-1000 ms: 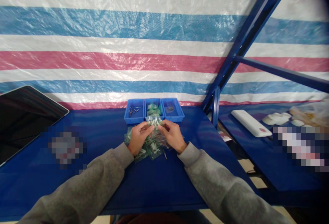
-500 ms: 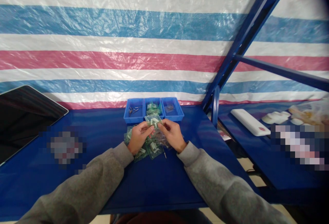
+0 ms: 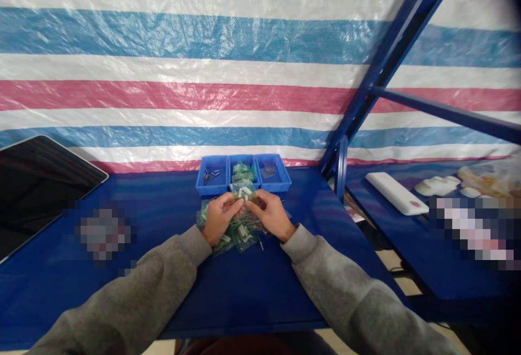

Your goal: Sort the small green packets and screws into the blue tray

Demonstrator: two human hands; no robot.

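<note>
Both of my hands pinch one small clear plastic bag (image 3: 243,191) of pale parts, held just above the blue table (image 3: 244,284). My left hand (image 3: 218,217) grips its left edge with thumb and fingers closed. My right hand (image 3: 270,214) grips the right edge the same way. Under the hands lies a heap of similar greenish bags (image 3: 240,233). Right behind the held bag stand three small blue bins (image 3: 243,172): the left holds dark screws, the middle holds bags, the right holds a few small items.
A dark tablet (image 3: 36,181) lies at the table's left. A blue steel frame post (image 3: 341,173) rises at the right. Beyond it, a second table carries a white flat device (image 3: 396,194) and pale pieces (image 3: 439,186). A striped tarp hangs behind.
My hands have drawn slightly closer together on the bag and lowered it a little. Nothing else has moved.
</note>
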